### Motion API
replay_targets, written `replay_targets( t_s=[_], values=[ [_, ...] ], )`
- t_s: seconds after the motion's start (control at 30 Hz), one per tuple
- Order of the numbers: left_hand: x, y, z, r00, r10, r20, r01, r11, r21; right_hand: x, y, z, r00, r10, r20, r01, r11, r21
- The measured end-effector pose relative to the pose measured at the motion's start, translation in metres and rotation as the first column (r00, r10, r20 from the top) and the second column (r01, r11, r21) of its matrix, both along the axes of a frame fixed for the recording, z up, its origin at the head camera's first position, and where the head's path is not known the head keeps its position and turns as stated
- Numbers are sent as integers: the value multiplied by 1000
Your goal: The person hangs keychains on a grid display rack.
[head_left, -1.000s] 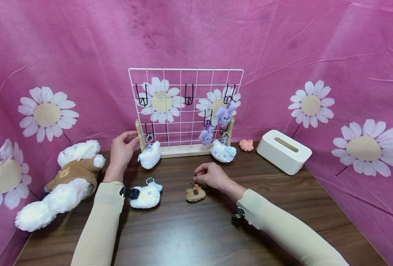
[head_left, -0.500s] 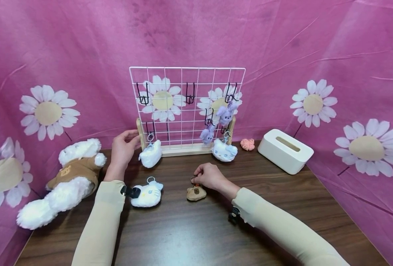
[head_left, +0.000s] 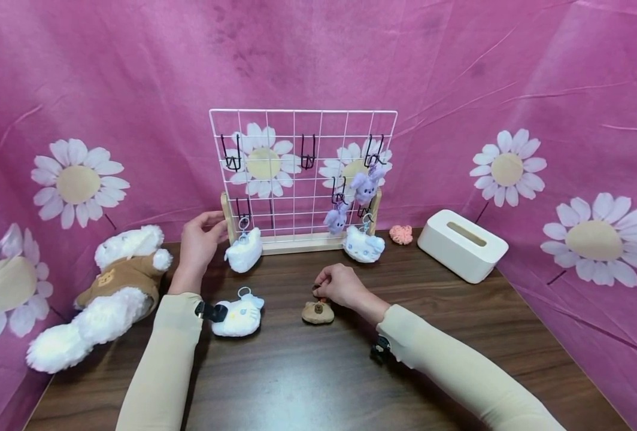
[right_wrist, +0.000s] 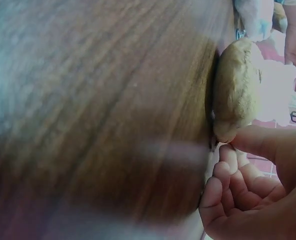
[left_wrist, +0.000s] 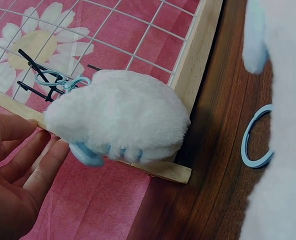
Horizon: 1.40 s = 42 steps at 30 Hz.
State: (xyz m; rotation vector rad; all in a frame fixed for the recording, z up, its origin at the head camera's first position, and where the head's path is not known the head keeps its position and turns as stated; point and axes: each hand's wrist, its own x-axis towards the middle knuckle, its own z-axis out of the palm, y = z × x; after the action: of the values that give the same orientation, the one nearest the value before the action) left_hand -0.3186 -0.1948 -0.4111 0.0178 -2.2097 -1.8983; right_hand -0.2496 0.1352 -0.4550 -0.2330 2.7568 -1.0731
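In the head view my right hand (head_left: 342, 285) pinches the top end of a small brown plush keychain (head_left: 317, 312) with a dark nose, which lies on the table. The right wrist view shows the thumb and fingertips at one end of the brown plush (right_wrist: 236, 90); its ring is hidden. My left hand (head_left: 199, 242) holds the left wooden post (head_left: 226, 206) of a white grid rack (head_left: 293, 114). Beside those fingers, a white plush cat keychain (left_wrist: 118, 115) hangs by its light blue ring from a black hook.
Another white cat keychain (head_left: 237, 317) lies near the left wrist. On the rack's right side hang two purple plush keychains (head_left: 365, 187) and a white cat (head_left: 363, 245). A white plush toy (head_left: 119, 281) lies left; a pink flower-shaped piece (head_left: 401, 234) and white tissue box (head_left: 461, 251) sit right.
The right fingers have closed in on the top of the brown keychain, covering its ring and most of the orange bead. My left hand stays at the post.
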Motion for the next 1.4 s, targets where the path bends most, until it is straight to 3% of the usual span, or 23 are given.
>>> replay_targets(
  t_s=[0.27, 0.63, 0.87, 1.4],
  values=[
    [1, 0, -1, 1000, 2, -1, -2, 1000, -9, 1, 5, -1, 1000, -6, 8, 6, 999, -31],
    [0, -1, 0, 1000, -1, -1, 1, 1000, -9, 2, 9, 13, 998, 5, -63, -6, 1000, -16],
    [1, 0, 1, 1000, 1, 0, -1, 1000, -9, 4, 10, 18, 1000, 26, -11, -27, 987, -156],
    [-2, -1, -1, 1000, 4, 6, -4, 1000, -8, 14, 9, 46, 998, 24, -58, -34, 985, -172]
  ],
)
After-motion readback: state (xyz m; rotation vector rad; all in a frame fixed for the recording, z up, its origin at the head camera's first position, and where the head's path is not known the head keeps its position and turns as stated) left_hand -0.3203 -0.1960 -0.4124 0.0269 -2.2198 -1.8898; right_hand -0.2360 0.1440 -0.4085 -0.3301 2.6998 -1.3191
